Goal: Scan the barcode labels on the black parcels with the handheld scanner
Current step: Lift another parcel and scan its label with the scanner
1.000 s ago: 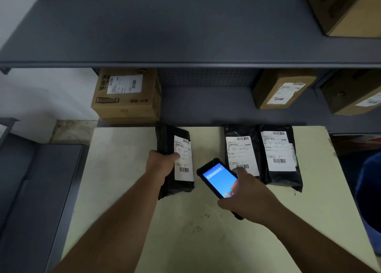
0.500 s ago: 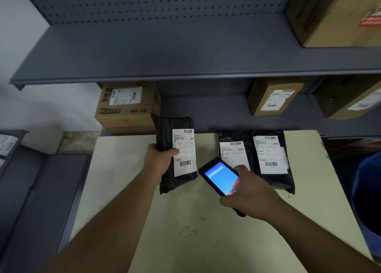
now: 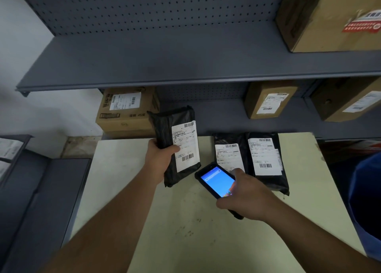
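My left hand point(image 3: 159, 159) grips a black parcel point(image 3: 165, 128) by its left edge and holds it lifted off the table, tilted, its white barcode label point(image 3: 185, 147) facing me. My right hand point(image 3: 249, 196) holds the handheld scanner point(image 3: 216, 181), a black phone-like device with a lit blue screen, just right of and below that parcel. Two more black parcels lie flat on the cream table point(image 3: 185, 221): the middle parcel point(image 3: 226, 140) is partly covered by my right hand, and the right parcel point(image 3: 268, 180) shows its full label.
Grey metal shelves point(image 3: 165, 62) stand behind the table. Cardboard boxes sit on them: one behind the lifted parcel point(image 3: 125, 112), two at the right point(image 3: 268, 99), one on the upper shelf point(image 3: 334, 15). A blue bin point(image 3: 367, 200) is at the right edge, a grey unit point(image 3: 41, 200) at the left.
My left hand has raised the parcel off the table and tilted it upright toward the shelf. The scanner has stayed close to its lower right. My view has tipped upward.
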